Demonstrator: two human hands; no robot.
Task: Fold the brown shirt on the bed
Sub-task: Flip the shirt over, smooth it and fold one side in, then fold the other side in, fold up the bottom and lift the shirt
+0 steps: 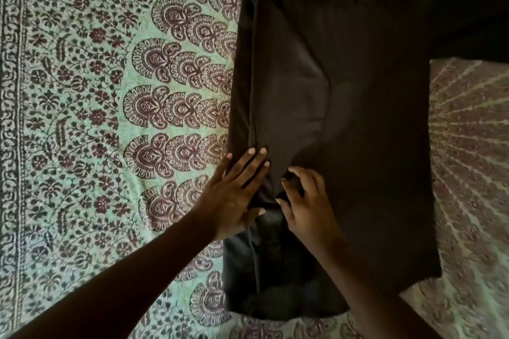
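Brown cotton shirt (344,118) lies across the patterned green bedspread (110,91); left hand (234,195) presses flat on its folded edge, right hand (305,206) pinches fabric beside it.

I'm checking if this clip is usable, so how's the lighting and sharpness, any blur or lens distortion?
Head view: dim, uneven light; the brown shirt reads nearly black, its folds barely visible, while the patterned bedspread beside it is brighter. The left hand and right hand are fairly sharp. The frame softens toward the edges, and the bedspread border at the left bows from the wide-angle lens. No glare.
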